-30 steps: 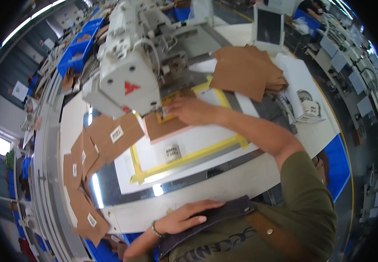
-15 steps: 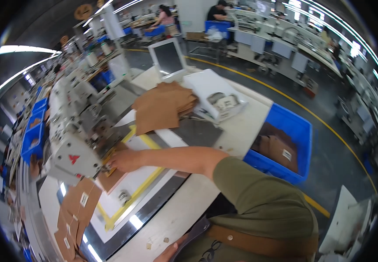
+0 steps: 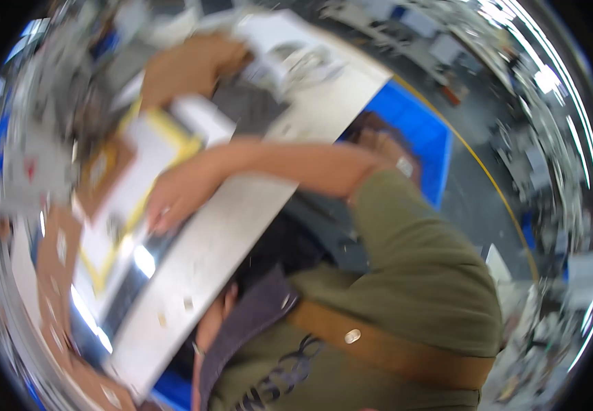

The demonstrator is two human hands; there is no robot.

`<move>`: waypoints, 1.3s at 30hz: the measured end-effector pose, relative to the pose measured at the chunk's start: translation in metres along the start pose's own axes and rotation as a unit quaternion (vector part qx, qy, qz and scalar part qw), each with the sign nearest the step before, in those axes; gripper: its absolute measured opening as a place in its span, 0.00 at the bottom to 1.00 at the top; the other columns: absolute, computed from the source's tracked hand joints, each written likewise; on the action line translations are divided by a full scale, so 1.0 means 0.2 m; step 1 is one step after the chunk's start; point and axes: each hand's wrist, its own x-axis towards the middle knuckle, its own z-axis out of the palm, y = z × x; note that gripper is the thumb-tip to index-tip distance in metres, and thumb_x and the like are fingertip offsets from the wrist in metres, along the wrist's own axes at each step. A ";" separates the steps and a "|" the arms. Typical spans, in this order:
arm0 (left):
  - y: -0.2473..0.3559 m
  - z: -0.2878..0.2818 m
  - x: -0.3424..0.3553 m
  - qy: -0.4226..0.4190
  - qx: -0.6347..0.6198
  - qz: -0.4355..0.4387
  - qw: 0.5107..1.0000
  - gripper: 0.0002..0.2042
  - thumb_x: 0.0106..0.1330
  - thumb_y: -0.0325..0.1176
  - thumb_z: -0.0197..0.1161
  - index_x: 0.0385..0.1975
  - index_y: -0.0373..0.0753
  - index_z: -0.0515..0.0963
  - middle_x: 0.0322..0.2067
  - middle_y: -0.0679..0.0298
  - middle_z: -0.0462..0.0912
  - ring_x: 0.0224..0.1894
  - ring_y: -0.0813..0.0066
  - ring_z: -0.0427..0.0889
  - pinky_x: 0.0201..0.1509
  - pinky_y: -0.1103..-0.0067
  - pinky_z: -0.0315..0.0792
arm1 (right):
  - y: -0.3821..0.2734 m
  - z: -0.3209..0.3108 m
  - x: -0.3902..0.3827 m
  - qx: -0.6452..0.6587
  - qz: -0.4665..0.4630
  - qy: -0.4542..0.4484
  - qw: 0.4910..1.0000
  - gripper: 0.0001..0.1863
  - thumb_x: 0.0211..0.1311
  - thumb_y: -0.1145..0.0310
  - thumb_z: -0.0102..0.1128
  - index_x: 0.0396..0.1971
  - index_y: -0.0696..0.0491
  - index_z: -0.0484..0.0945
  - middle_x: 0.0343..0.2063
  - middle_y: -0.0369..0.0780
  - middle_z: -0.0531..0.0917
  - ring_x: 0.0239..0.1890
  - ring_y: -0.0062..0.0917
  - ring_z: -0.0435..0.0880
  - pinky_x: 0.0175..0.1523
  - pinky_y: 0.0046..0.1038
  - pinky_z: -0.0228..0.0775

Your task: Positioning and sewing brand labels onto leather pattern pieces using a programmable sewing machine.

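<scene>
Smeared by motion, my right hand hangs over the near edge of a white sheet bordered with yellow tape; whether it grips anything is unclear. Behind it, a brown piece with a yellow plate lies beside the white sewing machine head. Brown cut pieces with white labels lie along the table's left, and a brown pile lies at the back. My left hand is low against my body, partly hidden by a dark cloth flap.
A pale worktable runs diagonally across the view. Right of it, a blue bin holding brown pieces stands on the floor near a yellow line. A white board with small items lies at the back. Other workstations line the aisle.
My right hand has left the yellow plate by the needle and moved toward me and the table edge. The view has swung rightward and is now strongly blurred, bringing the blue bin into fuller view.
</scene>
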 end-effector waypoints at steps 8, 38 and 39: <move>0.06 0.10 -0.20 0.052 -0.005 0.077 0.996 0.20 0.77 0.44 0.65 0.58 0.33 0.83 0.52 0.41 0.86 0.57 0.41 0.83 0.67 0.60 0.73 | -0.62 0.58 -0.75 -0.137 0.294 -0.082 0.942 0.17 0.77 0.64 0.57 0.56 0.59 0.84 0.53 0.50 0.85 0.57 0.48 0.83 0.59 0.47 0.78; 0.01 0.08 -0.30 -0.076 -0.027 0.102 0.992 0.28 0.72 0.36 0.68 0.70 0.32 0.75 0.81 0.42 0.59 0.84 0.36 0.53 0.85 0.53 0.50 | -0.16 0.92 -0.73 -0.184 0.323 0.039 0.928 0.24 0.75 0.64 0.58 0.66 0.55 0.80 0.66 0.56 0.75 0.69 0.56 0.73 0.73 0.52 0.65; 0.02 0.08 -0.31 -0.050 0.010 0.099 0.994 0.27 0.71 0.34 0.68 0.69 0.32 0.76 0.81 0.42 0.59 0.84 0.36 0.52 0.85 0.54 0.50 | -0.15 0.93 -0.73 -0.177 0.306 0.060 0.933 0.23 0.75 0.65 0.57 0.65 0.56 0.80 0.65 0.56 0.76 0.68 0.55 0.73 0.72 0.53 0.66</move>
